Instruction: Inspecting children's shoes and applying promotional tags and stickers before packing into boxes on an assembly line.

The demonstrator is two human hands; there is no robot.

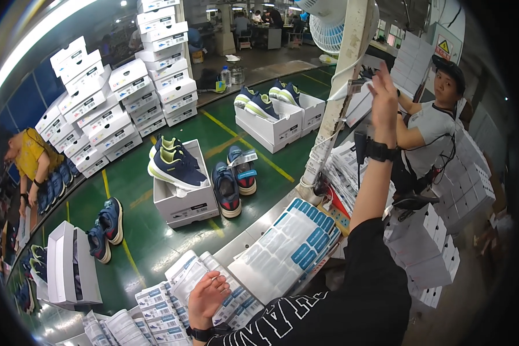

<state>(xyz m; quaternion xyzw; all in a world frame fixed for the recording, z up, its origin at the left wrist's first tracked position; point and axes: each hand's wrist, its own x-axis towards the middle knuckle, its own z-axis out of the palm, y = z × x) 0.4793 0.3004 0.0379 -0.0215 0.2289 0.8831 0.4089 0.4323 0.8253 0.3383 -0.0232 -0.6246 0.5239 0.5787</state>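
My left hand [207,295] hovers palm-up over folded sheets of printed labels [236,303] at the near edge, fingers loosely apart and holding nothing. My right hand [384,104] is raised high beside the white post [328,135], its fingers stretched upward with nothing seen in them. Between the arms lies a sheet of blue and clear stickers [294,239]. Beyond it on the green conveyor belt stand dark blue and red shoes [226,189], one bearing a tag [243,158]. An open white shoebox [185,206] beside them has navy and lime sneakers [176,167] on top.
More open shoeboxes [271,130] stand farther along the belt, another [69,271] at left near blue shoes [105,229]. Tall shoebox stacks [92,109] line the far side. A person [435,127] stands at right near stacked boxes [424,239]; another person [34,153] bends at left. A fan [331,29] hangs above.
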